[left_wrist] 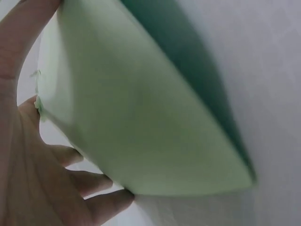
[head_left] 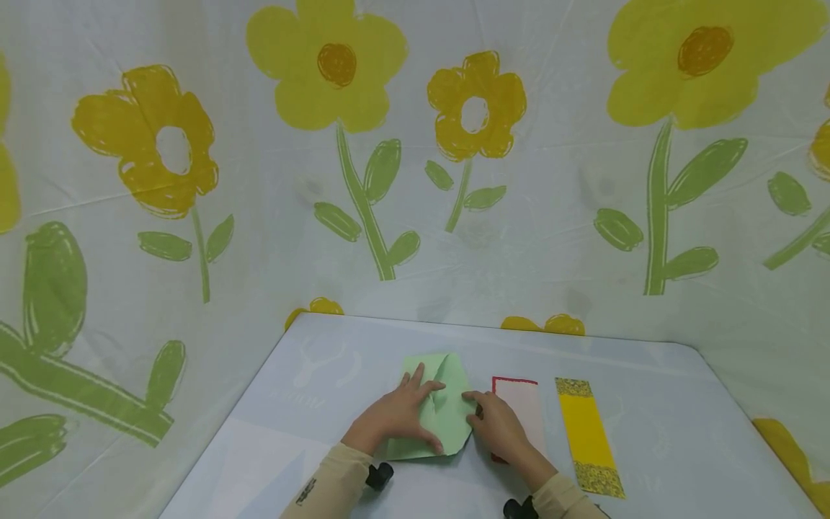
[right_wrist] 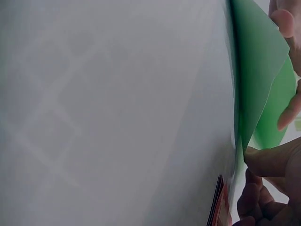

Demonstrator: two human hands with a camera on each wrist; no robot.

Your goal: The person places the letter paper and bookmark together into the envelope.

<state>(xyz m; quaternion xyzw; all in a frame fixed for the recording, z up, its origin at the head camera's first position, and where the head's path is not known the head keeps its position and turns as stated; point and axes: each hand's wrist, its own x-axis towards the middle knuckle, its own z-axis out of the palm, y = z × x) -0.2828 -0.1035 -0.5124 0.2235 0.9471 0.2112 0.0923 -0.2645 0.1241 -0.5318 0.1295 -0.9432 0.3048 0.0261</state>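
A folded sheet of light green paper lies on the table in the head view, with a crease and a raised flap across its middle. My left hand rests over its left part, fingers spread and touching the paper. In the left wrist view the paper bulges up between thumb and fingers, and its fold stands off the table. My right hand pinches the paper's right edge between thumb and finger. From the right wrist the folded layers of paper meet at that thumb.
A pale card with a red border lies partly under the right hand and forearm. Farther right is a yellow strip with glittery gold ends. The white table backs onto a flower-printed curtain.
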